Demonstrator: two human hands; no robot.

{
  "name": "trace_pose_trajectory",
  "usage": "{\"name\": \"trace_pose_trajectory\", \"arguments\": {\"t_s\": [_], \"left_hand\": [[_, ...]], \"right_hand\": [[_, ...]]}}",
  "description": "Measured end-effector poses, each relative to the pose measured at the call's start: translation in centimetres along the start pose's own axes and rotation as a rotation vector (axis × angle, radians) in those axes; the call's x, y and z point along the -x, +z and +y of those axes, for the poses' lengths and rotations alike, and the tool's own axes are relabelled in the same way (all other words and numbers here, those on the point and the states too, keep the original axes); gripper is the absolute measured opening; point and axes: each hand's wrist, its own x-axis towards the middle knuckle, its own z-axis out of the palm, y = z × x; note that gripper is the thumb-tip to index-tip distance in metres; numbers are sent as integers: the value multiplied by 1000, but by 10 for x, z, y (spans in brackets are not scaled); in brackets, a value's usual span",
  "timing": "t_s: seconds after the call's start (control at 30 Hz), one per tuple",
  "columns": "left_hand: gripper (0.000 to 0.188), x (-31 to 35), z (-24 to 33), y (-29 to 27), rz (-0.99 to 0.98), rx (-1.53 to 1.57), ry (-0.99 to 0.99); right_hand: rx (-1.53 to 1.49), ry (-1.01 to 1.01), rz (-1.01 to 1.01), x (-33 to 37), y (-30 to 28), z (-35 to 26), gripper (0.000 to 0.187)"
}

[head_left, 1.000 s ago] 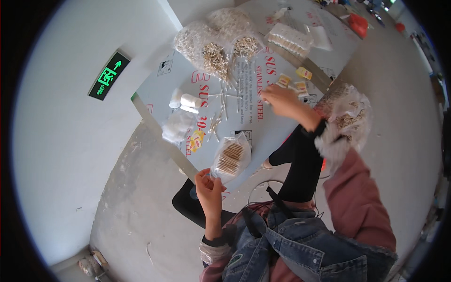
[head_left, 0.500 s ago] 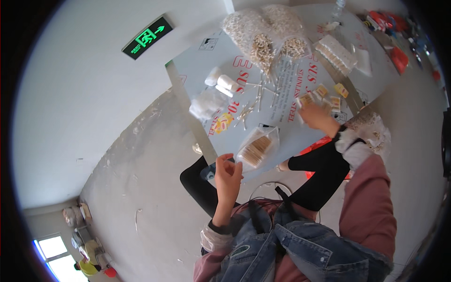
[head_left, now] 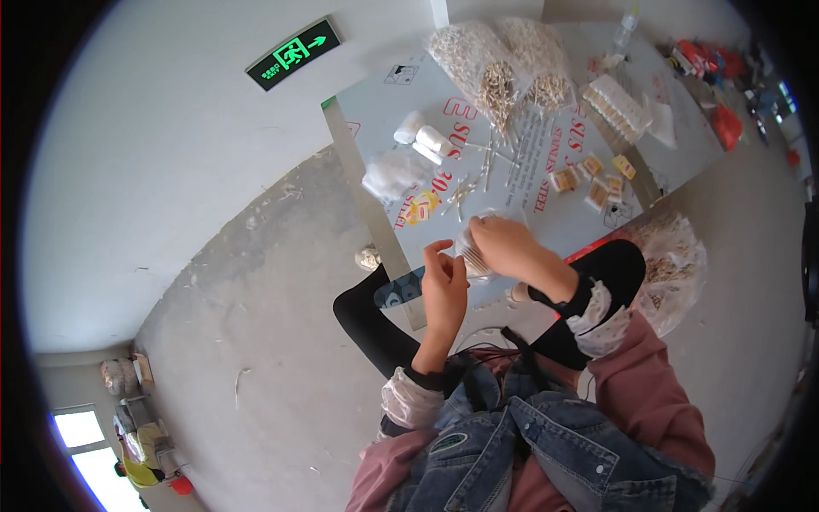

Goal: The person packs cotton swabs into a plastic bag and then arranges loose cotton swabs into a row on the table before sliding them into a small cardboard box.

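From my remote station, I record the clear plastic bag of tan swab sticks [head_left: 473,258] lying at the near edge of the grey, film-covered metal table [head_left: 388,118]; I take it as the clock's centre. The bare left hand [head_left: 444,286] is at 8 o'clock, just beside the bag, fingers loosely curled with a narrow gap to the thumb; I cannot tell whether they pinch the film. The bare right hand [head_left: 510,247] reaches over from 3 o'clock, fingers bent down onto the bag and partly covering it; I cannot tell whether they hold anything. Scattered white-tipped swabs [head_left: 461,196] lie at 12 o'clock, with bulging clear sacks of loose swabs [head_left: 499,64] farther out. Yellow-and-white paper labels [head_left: 421,207] sit between 10 and 11 o'clock; small yellow-banded swab packs [head_left: 565,178] lie at 2 o'clock.
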Motion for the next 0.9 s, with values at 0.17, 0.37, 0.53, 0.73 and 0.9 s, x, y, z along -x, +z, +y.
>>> {"name": "trace_pose_trajectory", "arguments": {"t_s": [0.17,0.37,0.53,0.73,0.9], "left_hand": [[30,3,-5,0,25,30,-12],[31,1,-10,-5,30,118,-41],[35,1,-5,-6,-16,109,-62],[40,-1,0,-7,-33,241,-109],[41,-5,7,-14,-29,160,-148]], "right_hand": [[33,47,329,4,24,-22,19],[-178,-153,364,22,32,-12,21],[-403,-122,320,19,30,1,19],[-274,-96,314,11,47,7,25],[-344,19,258,8,38,0,28]]}}
